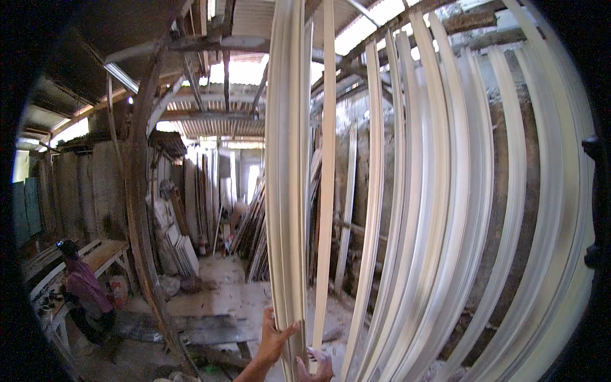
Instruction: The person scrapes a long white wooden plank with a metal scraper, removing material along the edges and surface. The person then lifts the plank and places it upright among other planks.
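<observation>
A long cream moulding strip with grooves along its length stands upright in front of me, running up past the top of the view. My left hand is closed around its left edge, with the thumb across the front face. Lower down, at its right edge, my right hand grips the same strip; part of that hand is cut off by the bottom of the picture. Just to the right stands a narrower pale strip, apart from the held one.
Several pale moulding strips lean in a row along the right wall. A dark wooden post rises at left. Beyond it a person is beside a workbench. Stacked boards lean farther back, under roof beams.
</observation>
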Motion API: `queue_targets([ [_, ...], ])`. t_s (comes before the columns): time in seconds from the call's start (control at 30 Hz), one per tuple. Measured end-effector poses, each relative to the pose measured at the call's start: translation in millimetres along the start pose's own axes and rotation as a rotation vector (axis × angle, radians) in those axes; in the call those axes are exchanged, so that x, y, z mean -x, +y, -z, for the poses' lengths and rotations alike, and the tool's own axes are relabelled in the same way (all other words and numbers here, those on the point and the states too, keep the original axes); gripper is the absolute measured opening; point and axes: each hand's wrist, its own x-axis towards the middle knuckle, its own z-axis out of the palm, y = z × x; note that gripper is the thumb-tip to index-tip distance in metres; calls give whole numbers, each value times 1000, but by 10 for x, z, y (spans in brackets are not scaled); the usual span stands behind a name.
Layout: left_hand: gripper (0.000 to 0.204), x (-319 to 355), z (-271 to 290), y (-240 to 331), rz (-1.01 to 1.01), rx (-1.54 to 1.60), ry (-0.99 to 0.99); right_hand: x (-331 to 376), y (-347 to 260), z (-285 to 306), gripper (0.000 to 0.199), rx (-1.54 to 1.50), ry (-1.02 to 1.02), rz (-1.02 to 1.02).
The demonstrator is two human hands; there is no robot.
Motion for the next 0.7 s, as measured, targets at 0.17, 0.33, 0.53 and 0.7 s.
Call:
queue_targets([
  [0.17, 70, -20, 41, -163, 52, 113, -197, -7, 72, -228, 26, -109, 174, -155],
  [0.33, 61, -38, 89, -291, -3, 34, -125, 170, 395, -401, 24, -161, 114, -263],
  [0.53, 50, -34, 64, -260, 45, 83, -64, 313, 739, -529, 26, -304, 271, -544],
  [0.7, 42, -43, 19, -254, 16, 87, -50, -11, 715, -223, 26, -340, 333, -632],
])
